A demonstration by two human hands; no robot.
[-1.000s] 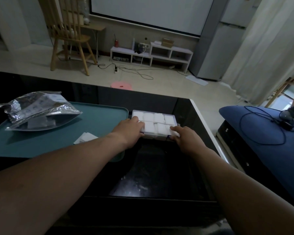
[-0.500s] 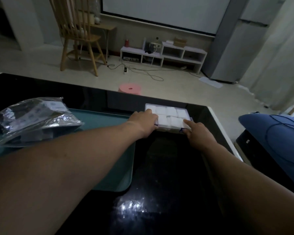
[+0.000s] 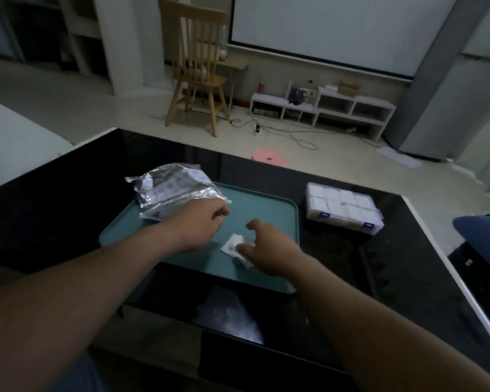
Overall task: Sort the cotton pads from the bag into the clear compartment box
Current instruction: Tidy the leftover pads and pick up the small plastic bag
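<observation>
Centre frame: my spread right hand point(image 3: 269, 250) touched loose white square cotton pads point(image 3: 232, 246) on the teal plastic tray point(image 3: 266, 205), left hand point(image 3: 198, 224) loosely curled, empty; a light edge pinch seemed best.

Dim light flattening the room, pale glare glinting off the black bench point(image 3: 229, 315), wide-angle edges bending, foreground perhaps blurring.

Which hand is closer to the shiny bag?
The left hand. It is right beside the near corner of the shiny bag, over the teal tray. The right hand is farther off to the right, touching the loose cotton pads on the tray.
</observation>
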